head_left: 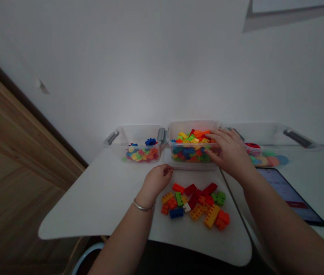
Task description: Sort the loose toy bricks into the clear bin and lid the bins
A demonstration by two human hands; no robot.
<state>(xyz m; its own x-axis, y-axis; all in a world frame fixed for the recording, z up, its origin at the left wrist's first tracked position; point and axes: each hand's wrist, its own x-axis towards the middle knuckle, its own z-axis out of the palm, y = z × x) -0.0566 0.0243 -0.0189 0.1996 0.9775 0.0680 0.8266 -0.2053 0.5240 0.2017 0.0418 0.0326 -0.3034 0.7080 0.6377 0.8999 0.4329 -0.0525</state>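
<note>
My right hand [227,149] reaches over the right side of a clear plastic box [193,166] full of toy building bricks [192,139]. Its fingers are spread, with the fingertips at the bricks and the thumb against the front wall. My left hand [157,178] rests on the table just in front of that box, fingers curled in; whether they hold anything is hidden. Between my forearms lies a loose group of building bricks [196,200] in red, orange, yellow, green, blue and white.
Left of the brick box stands a second clear box [141,158] with small colourful pieces. Another clear box [276,131] on the right holds coloured discs [272,160]. A tablet [290,194] lies by my right forearm. The white table [93,202] meets the wall behind.
</note>
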